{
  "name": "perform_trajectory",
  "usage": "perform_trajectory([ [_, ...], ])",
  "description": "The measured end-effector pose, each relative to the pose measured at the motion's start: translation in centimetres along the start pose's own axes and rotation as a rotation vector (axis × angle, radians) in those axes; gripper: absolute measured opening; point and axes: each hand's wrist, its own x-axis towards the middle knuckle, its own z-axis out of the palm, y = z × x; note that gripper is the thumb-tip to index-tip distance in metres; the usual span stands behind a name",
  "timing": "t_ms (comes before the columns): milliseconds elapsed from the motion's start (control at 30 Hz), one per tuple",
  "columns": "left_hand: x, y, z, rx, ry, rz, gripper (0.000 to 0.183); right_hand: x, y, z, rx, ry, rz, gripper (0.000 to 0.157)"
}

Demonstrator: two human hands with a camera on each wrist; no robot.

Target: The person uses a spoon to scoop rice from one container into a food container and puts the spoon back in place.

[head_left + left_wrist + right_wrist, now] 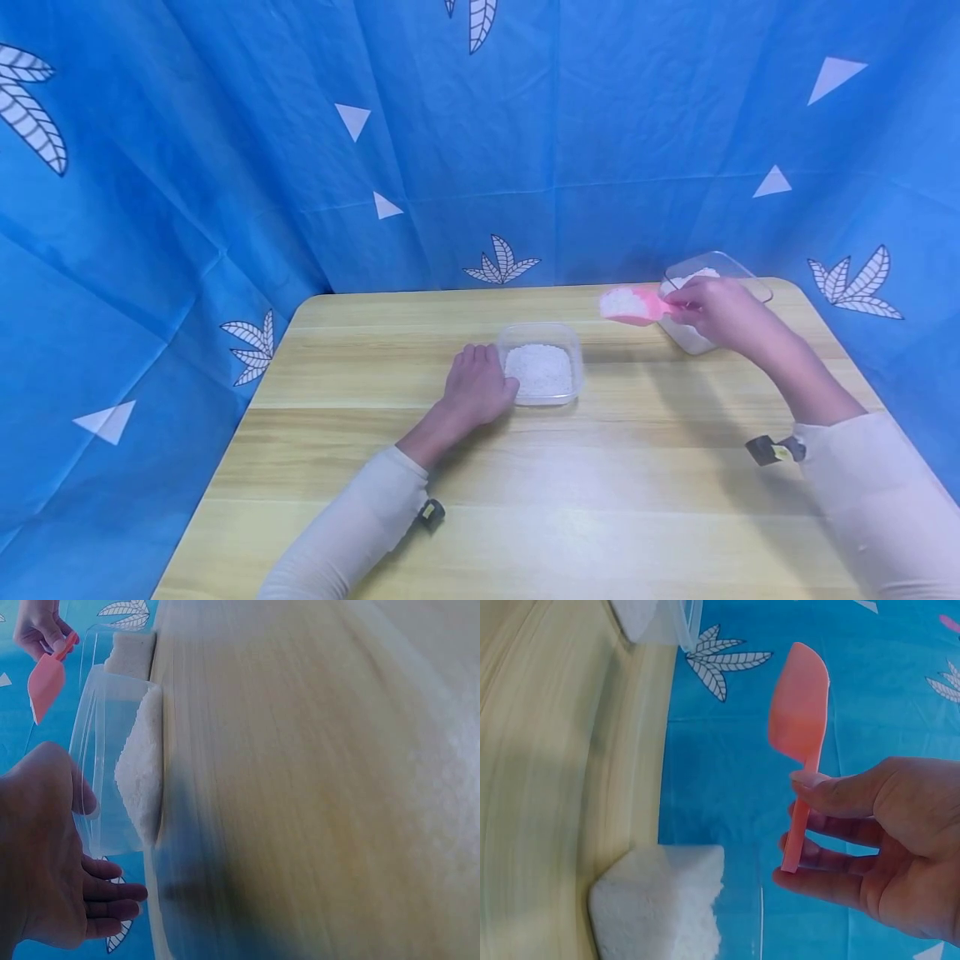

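Observation:
My right hand (723, 312) grips the handle of a pink scoop (801, 705) between thumb and fingers. White powder (621, 302) fills the scoop, which is held up beside a clear container (753, 287) of white powder at the back right. At mid-table my left hand (480, 387) rests against the left side of a second clear container (579, 367), its thumb (86, 796) at the wall and its fingers fairly straight. A mound of white powder (141, 769) lies inside this container.
The wooden table (375, 467) ends at the back against a blue curtain (450, 150) with leaf and triangle prints. The far right container stands close to that back edge. Dark wrist cameras (772, 450) sit on both sleeves.

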Motion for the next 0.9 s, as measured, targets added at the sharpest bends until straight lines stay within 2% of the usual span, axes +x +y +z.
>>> perform_trajectory([
  [333, 0.1, -0.1, 0.2, 0.0, -0.004, -0.01, 0.044, 0.3, -1.6, 1.1, 0.012, 0.01, -0.065, 0.025],
  [900, 0.1, -0.1, 0.3, -0.026, 0.004, -0.013, 0.042, 1.3, -3.2, 4.0, -0.007, 0.022, -0.098, 0.023],
])
